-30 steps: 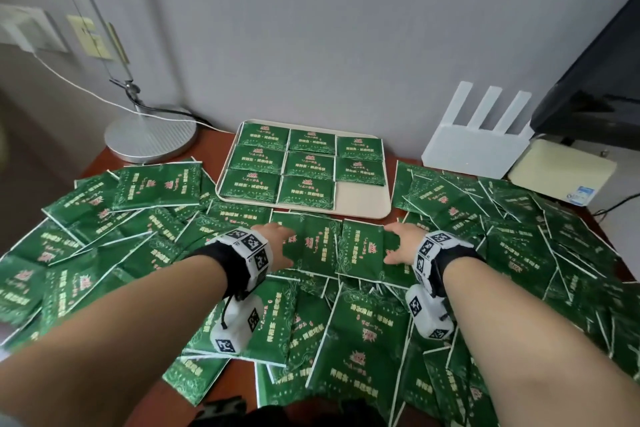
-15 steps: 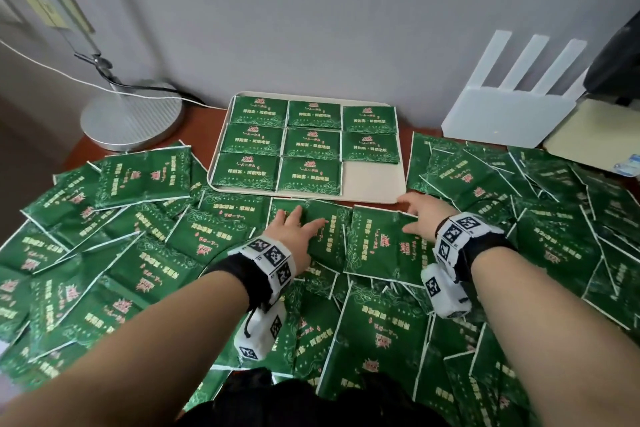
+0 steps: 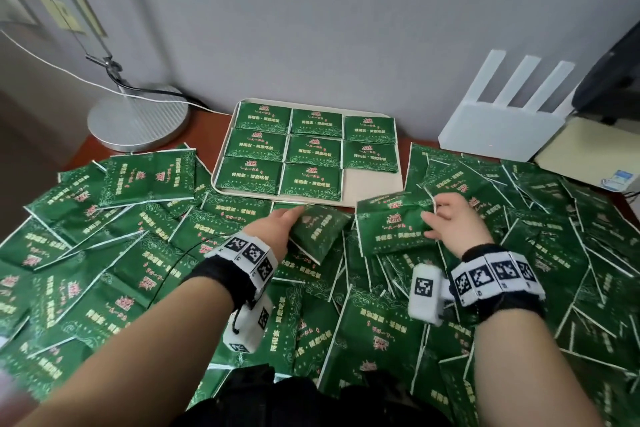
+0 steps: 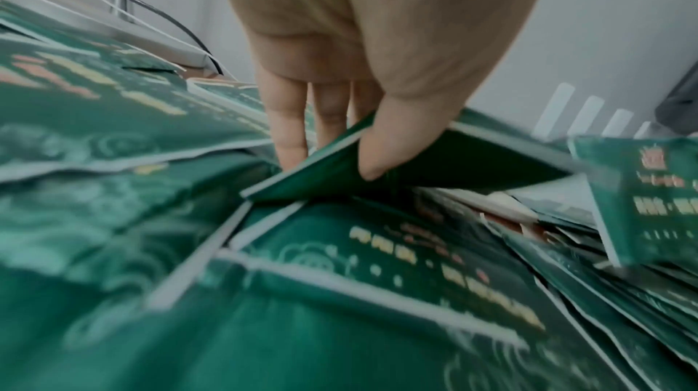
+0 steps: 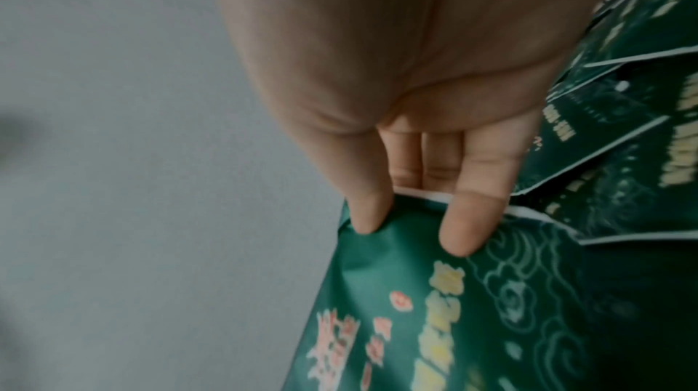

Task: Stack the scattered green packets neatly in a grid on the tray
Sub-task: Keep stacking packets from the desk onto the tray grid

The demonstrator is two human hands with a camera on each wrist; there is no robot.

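While the left hand (image 3: pixel 277 224) lifts one green packet (image 3: pixel 317 232) off the pile, its thumb (image 4: pixel 381 146) sits on top of the packet and its fingers (image 4: pixel 289 129) go under the edge, so the packet is pinched between them. That packet is tilted, with one corner up.

The right hand (image 3: pixel 452 220) holds another green packet (image 3: pixel 391 222). Its thumb (image 5: pixel 362 203) and one finger press on the front near the top edge, and the other fingers are behind. This packet hangs out past the fingertips, toward the left hand.

Just beyond both sets of fingertips is the tray (image 3: pixel 370 192). Eight packets lie flat on it in rows, and one bare corner is right ahead of the right hand's packet. Many more loose packets (image 3: pixel 138 270) lie all around both wrists.
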